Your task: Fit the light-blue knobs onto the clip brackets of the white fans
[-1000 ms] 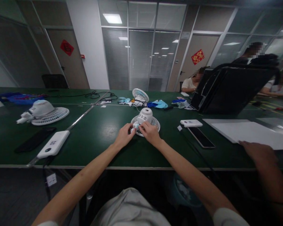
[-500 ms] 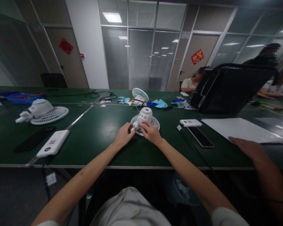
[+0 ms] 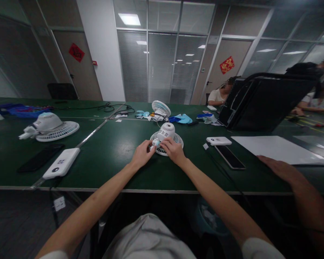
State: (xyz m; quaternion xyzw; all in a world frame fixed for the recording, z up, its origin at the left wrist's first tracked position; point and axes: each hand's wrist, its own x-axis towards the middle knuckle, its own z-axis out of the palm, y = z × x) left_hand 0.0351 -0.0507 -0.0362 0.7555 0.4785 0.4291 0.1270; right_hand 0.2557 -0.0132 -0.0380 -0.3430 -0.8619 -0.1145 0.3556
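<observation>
A small white fan (image 3: 167, 129) lies face down on the green table, its round grille (image 3: 178, 141) underneath and its vented motor housing on top. At the fan's near side is a white and light-blue joint piece (image 3: 156, 142). My left hand (image 3: 143, 154) grips this piece from the left, thumb and fingers closed on it. From the right, my right hand (image 3: 174, 150) pinches at the same piece with its fingertips. The exact contact of the fingertips is too small to make out.
Another face-down fan (image 3: 50, 126) lies left, near a black phone (image 3: 40, 157) and white power bank (image 3: 61, 163). A third fan (image 3: 161, 108) stands behind. On the right are a second power bank (image 3: 218, 141), a phone (image 3: 230, 157), white sheet (image 3: 280, 149) and another person's hand (image 3: 279, 169).
My hands stay at the joint piece, with only a slight shift of the right fingers. The other person's hand on the right has slid a little leftward.
</observation>
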